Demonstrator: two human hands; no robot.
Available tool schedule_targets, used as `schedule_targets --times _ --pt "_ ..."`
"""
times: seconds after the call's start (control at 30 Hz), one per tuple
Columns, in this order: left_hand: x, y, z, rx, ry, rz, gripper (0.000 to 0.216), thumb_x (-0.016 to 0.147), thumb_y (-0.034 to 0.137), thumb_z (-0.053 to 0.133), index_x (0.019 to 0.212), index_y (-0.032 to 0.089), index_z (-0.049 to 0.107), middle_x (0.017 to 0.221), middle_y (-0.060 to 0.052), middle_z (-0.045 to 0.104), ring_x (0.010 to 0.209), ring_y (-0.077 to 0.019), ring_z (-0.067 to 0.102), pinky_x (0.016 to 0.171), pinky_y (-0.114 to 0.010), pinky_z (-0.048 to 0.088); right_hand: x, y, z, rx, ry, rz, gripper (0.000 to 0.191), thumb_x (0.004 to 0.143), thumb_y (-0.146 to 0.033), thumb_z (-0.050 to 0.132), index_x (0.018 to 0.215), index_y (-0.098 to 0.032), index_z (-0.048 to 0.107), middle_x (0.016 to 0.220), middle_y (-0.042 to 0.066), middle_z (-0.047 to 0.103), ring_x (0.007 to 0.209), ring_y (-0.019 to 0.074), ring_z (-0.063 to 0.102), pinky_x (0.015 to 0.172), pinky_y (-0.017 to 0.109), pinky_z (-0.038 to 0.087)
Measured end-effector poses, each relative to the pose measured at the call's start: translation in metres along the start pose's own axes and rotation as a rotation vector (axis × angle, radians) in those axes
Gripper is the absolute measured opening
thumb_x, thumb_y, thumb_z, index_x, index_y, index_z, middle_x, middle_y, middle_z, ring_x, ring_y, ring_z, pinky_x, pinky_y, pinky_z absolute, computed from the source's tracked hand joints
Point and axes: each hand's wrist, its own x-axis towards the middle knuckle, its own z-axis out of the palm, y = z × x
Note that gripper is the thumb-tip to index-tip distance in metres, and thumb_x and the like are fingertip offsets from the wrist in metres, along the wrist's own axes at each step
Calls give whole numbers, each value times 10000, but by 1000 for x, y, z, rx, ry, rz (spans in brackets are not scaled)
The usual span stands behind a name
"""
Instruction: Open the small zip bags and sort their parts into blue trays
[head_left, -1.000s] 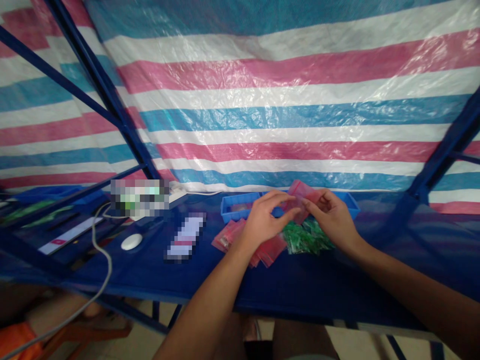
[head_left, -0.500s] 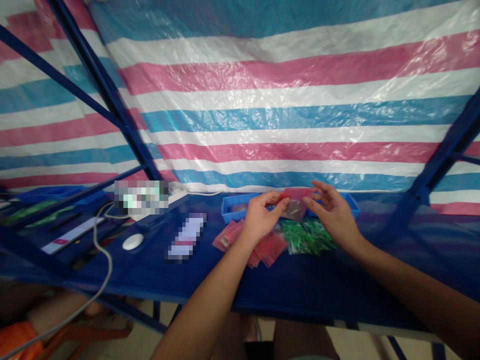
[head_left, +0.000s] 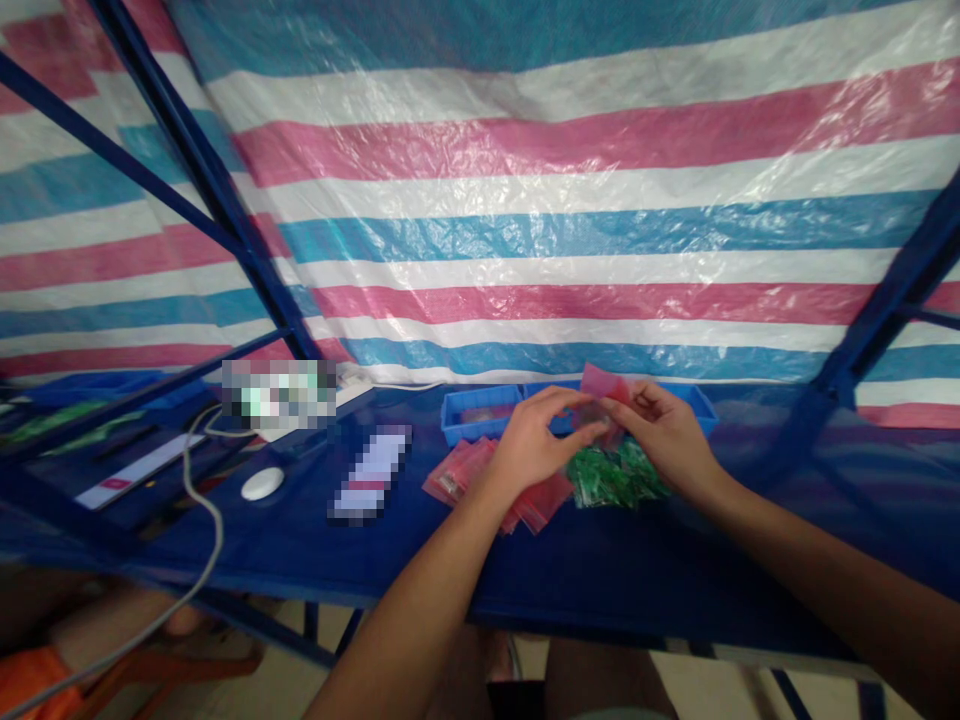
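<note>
Both hands pinch one small pink plastic bag (head_left: pixel 604 386) above the blue table (head_left: pixel 315 540). My left hand (head_left: pixel 536 445) grips its left lower edge with thumb and fingers. My right hand (head_left: pixel 667 435) holds its right side, fingers curled. Something small and dark sits inside the bag; I cannot make it out. Under my left hand lies a pile of pink bags (head_left: pixel 469 478). Beneath my right hand lies a heap of green bags (head_left: pixel 611 480).
Two shallow blue trays (head_left: pixel 480 412) stand behind the hands, against the striped plastic sheet (head_left: pixel 525 200). A white mouse (head_left: pixel 262 483) and its grey cable (head_left: pixel 202 520) lie at the left, near blurred items. Blue frame bars (head_left: pixel 202 170) rise at both sides. Another person's leg shows bottom left.
The pink bag has been turned and tilted between my fingers, from flat half a second ago to upright with its top edge raised. Both hands stayed in the same place.
</note>
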Motion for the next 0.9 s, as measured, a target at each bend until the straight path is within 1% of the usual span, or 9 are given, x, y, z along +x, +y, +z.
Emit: schedule_targets --times 0.07,0.2,0.33,0.43,0.5,0.6,0.7,0.8,0.9 --pt "0 1 2 -4 -30 -27 380 902 409 799 1201 181 742 1160 -111 768 1005 -229 726 918 -350 577 -5 -5 5 23 -76 26 279 865 -511 828 998 -282 741 1004 24 787 963 258 750 888 401 628" --pt "0 -2 0 33 11 -157 236 981 338 678 1134 187 774 1093 -89 792 951 -225 726 869 -336 573 -8 -12 11 69 -127 30 292 910 -549 769 1023 -280 764 1027 43 778 995 271 742 905 436 636" --pt "-1 -9 0 -66 45 -277 245 1005 322 609 1095 177 784 988 -62 800 870 -206 718 806 -306 568 -3 -7 7 -12 25 -27 379 851 -534 831 1117 -281 735 1045 56 754 970 264 730 812 400 633" --pt "-2 -10 2 -200 19 -317 243 992 318 621 1095 159 773 1014 -71 800 894 -205 727 810 -295 572 1 -3 3 -35 132 -69 540 794 -498 889 1256 -302 692 1174 56 734 1070 256 712 901 400 618" --pt "-3 -9 3 -277 -17 -316 239 984 304 629 1108 152 765 1054 -81 799 929 -211 734 838 -298 576 1 -2 2 -17 84 -48 579 776 -475 906 1287 -303 696 1230 58 740 1122 259 711 975 412 597" --pt "-2 -8 2 -290 -97 -308 228 971 298 648 1094 147 766 1026 -81 796 904 -212 734 828 -300 577 0 -5 0 -17 -44 17 414 800 -473 888 1138 -262 777 1076 58 802 977 253 751 950 423 599" --pt "-1 -10 1 -263 -134 -292 270 952 311 687 1166 162 758 1085 -84 793 957 -226 739 862 -317 584 0 -6 -1 -19 -31 34 304 809 -468 883 1001 -246 807 918 37 811 812 219 741 851 389 604" --pt "0 -14 -1 -279 -40 -320 369 909 348 758 1239 186 728 1162 -89 786 1010 -238 743 909 -338 592 2 -5 -1 55 18 35 275 793 -450 903 959 -255 802 921 19 810 825 197 733 854 351 594" --pt "3 -18 -2 -391 87 -388 454 856 384 821 1242 185 694 1088 -82 797 951 -233 757 877 -343 603 3 -3 0 126 37 43 274 773 -437 923 929 -253 791 938 10 805 847 180 724 865 321 584"
